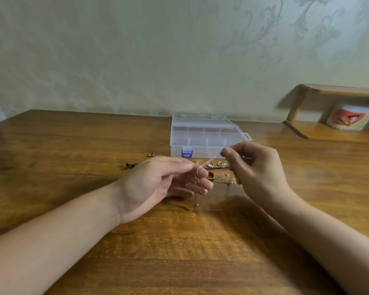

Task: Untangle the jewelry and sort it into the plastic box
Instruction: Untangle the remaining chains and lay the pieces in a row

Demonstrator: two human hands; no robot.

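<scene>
My left hand (158, 184) and right hand (254, 167) each pinch the chain (209, 161), fingers (227, 151) closed on it. I'd ease them apart gently, knot between them, the plastic box (207, 137) just beyond.

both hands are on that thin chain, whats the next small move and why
Probably ease the hands apart: the left hand and right hand pinch one thin gold chain, and a tangled clump hangs below the left fingers.

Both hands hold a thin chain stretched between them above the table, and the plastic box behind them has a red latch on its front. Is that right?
Not quite: the head view shows a blue latch on the plastic box, not red. The rest holds: the left hand and right hand hold the thin chain between them above the table.
</scene>
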